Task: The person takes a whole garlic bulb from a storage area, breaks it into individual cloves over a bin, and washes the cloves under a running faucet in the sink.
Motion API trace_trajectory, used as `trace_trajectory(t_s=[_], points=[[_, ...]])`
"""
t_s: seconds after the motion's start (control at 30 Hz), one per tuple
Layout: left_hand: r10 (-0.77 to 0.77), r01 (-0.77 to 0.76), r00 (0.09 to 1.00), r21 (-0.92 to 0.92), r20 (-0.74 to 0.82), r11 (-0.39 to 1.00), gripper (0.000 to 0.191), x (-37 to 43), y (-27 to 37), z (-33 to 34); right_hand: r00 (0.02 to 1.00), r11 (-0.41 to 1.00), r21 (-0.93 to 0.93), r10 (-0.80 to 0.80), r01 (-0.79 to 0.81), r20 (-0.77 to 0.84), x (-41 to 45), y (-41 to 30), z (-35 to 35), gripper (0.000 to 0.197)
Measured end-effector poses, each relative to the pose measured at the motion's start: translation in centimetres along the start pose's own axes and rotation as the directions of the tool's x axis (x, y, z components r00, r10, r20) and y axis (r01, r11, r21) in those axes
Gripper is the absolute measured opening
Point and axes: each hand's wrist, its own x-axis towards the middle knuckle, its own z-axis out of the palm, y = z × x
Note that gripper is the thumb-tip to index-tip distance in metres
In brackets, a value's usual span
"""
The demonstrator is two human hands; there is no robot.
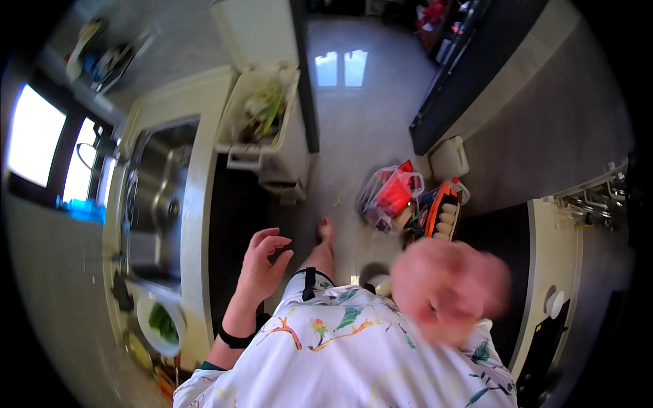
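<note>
My left hand (264, 264) hangs in the air beside the sink counter, its fingers loosely curved and apart, with nothing in it. A black band (237, 337) circles that wrist. My right hand (451, 288) is raised close to the camera and badly blurred; whether its fingers hold anything cannot be made out. Left of me, a stainless steel sink (160, 204) is set into the pale counter (195, 229). Nearer me on that counter stands a white bowl (145, 326) with green leaves (163, 322) inside.
An open-lidded waste bin (293, 132) holds vegetable scraps (268, 107). On the floor sit a plastic bag (375, 196) with red contents, an orange-edged box (436, 211) of pale rounded items, and a white jug (449, 157). A counter (543, 265) with a hob runs along my right.
</note>
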Motion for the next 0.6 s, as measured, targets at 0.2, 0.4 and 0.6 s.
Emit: trace_trajectory(t_s=[0.2,0.4,0.6], points=[[0.25,-0.258,0.963,0.07,0.1,0.964,0.025,17.7,1.6,3.5,0.878,0.881,-0.073,-0.452,0.467,0.158,13.7,-3.6,-5.4,0.048],[0.395,-0.401,0.886,-0.027,0.242,0.916,0.025,34.2,7.5,7.1,0.86,0.84,-0.186,-0.489,0.509,0.142,22.9,-3.7,-14.8,0.043],[0.435,-0.434,0.829,-0.086,0.352,0.897,0.024,48.6,9.4,12.7,0.852,0.827,-0.208,-0.507,0.523,0.128,30.5,-1.1,-27.0,0.038]])
